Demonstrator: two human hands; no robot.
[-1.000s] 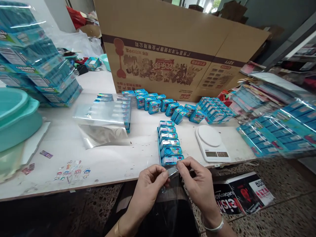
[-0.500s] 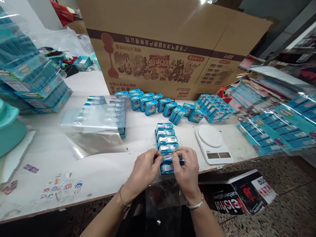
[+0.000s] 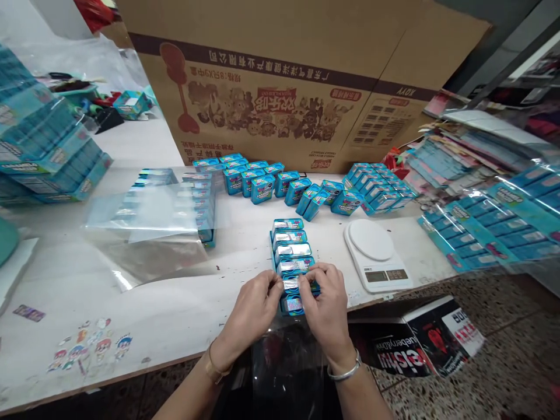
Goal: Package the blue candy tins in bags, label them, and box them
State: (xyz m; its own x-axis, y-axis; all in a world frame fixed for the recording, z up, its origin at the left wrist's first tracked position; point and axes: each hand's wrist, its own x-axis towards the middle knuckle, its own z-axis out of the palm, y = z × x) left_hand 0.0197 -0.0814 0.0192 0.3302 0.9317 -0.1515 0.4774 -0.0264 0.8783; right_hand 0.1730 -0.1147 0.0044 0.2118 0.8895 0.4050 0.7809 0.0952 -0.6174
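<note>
In front of me a row of small blue candy boxes (image 3: 292, 249) stands in a narrow blue tray (image 3: 272, 248). Silvery or clear strips lie across the box tops. My left hand (image 3: 259, 298) is closed in a pinch at the left side of the second box from the near end; what the fingertips hold is too small to make out. My right hand (image 3: 326, 303) has its thumb on that same box's shiny top (image 3: 290, 284), with curled fingers at the right side. The nearest box (image 3: 292, 304) sits just below both hands.
Clear plastic (image 3: 144, 221) covers boxes on the left. Loose blue boxes (image 3: 261, 189) stand before a large carton (image 3: 280, 76). A white scale (image 3: 376, 256) is at right, beside wrapped box packs (image 3: 472, 233). Packed trays (image 3: 52, 146) are stacked far left. The table's front edge is close.
The view has shifted slightly, so the table things sit a little further left. Both hands stay at the same box, with the fingertips moved only a little and more of the shiny strip showing.
</note>
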